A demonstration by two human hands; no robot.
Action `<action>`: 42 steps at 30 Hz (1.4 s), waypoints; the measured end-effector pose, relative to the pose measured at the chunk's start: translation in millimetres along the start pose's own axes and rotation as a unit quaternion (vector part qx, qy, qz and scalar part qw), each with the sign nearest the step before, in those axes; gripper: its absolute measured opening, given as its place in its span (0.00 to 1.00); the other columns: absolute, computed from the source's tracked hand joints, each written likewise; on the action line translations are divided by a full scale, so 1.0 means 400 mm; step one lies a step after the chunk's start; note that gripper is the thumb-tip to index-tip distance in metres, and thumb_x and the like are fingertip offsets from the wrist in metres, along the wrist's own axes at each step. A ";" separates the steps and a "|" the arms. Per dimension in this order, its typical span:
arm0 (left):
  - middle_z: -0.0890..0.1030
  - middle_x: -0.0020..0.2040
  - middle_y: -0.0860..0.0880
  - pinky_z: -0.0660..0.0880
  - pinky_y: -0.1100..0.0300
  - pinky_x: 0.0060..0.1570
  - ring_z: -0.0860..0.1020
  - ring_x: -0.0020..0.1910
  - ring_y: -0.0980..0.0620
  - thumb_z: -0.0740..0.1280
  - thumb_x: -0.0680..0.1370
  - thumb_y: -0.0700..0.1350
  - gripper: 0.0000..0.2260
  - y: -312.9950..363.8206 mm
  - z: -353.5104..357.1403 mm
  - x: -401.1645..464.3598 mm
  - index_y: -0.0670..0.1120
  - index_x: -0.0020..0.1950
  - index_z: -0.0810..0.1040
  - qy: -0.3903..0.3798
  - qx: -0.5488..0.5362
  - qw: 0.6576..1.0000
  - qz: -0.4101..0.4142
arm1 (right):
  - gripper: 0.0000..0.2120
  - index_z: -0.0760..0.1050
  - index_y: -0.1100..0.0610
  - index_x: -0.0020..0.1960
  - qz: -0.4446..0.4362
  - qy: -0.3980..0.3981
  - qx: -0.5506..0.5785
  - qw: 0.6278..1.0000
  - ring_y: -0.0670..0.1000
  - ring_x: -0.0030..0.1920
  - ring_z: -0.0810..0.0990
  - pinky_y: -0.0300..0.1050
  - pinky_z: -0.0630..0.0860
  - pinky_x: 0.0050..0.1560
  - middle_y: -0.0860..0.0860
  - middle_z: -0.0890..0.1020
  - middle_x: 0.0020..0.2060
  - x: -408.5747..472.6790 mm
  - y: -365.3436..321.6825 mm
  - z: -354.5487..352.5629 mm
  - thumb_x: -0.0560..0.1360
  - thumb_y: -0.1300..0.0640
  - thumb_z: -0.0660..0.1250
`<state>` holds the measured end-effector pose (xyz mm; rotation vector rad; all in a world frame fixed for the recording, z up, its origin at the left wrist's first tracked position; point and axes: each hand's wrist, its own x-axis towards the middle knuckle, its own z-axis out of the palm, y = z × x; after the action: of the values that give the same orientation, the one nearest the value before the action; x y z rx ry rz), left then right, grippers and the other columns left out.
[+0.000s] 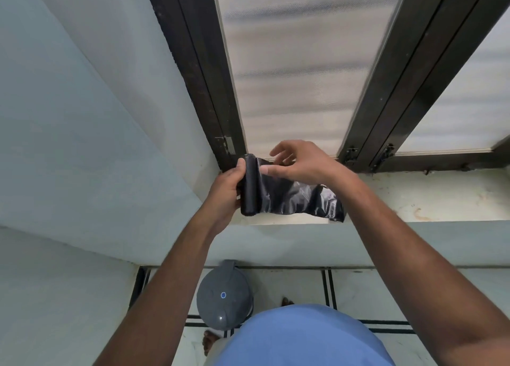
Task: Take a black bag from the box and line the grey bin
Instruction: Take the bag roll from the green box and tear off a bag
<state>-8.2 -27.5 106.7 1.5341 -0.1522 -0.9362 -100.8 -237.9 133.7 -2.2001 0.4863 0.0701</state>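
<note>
1. Gripping the roll of black bags at frame centre, the left hand wraps its fingers around it — the roll's long axis runs up and down the frame.
2. The right hand hovers just right of the roll, fingers loosely spread, thumb lying on the unrolled bag; a firm pinch is not evident.
3. That black sheet trails rightward from the roll, under the right wrist, so the pull likely runs across the roll's axis.
4. Lower centre, the grey bin stands on the floor with its lid closed — unlined, I judge.
</note>
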 end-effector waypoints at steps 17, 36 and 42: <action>0.87 0.65 0.45 0.83 0.41 0.66 0.86 0.64 0.43 0.61 0.86 0.65 0.24 -0.003 -0.013 0.004 0.49 0.70 0.83 0.036 -0.051 0.997 -0.039 | 0.14 0.84 0.51 0.50 -0.033 -0.025 0.065 0.997 0.50 0.41 0.83 0.49 0.78 0.48 0.58 0.88 0.45 0.031 0.048 -0.010 0.79 0.40 0.78; 0.85 0.70 0.46 0.77 0.38 0.73 0.81 0.72 0.42 0.70 0.83 0.61 0.24 -0.015 -0.022 -0.001 0.47 0.73 0.82 -0.009 -0.066 0.998 0.016 | 0.19 0.83 0.51 0.48 0.035 -0.006 -0.019 0.999 0.50 0.41 0.82 0.46 0.77 0.42 0.48 0.85 0.42 0.009 0.046 -0.040 0.72 0.38 0.83; 0.85 0.69 0.43 0.78 0.40 0.73 0.82 0.70 0.41 0.67 0.87 0.55 0.18 -0.003 -0.008 -0.011 0.46 0.72 0.82 -0.032 -0.061 0.997 0.023 | 0.26 0.81 0.54 0.52 0.013 -0.048 0.021 0.999 0.50 0.44 0.85 0.48 0.80 0.49 0.52 0.89 0.45 0.014 -0.003 -0.015 0.70 0.35 0.84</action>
<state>-9.6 -22.3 107.1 1.3831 -0.1721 -0.9415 -96.2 -243.8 137.2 -2.1380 0.4592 0.1763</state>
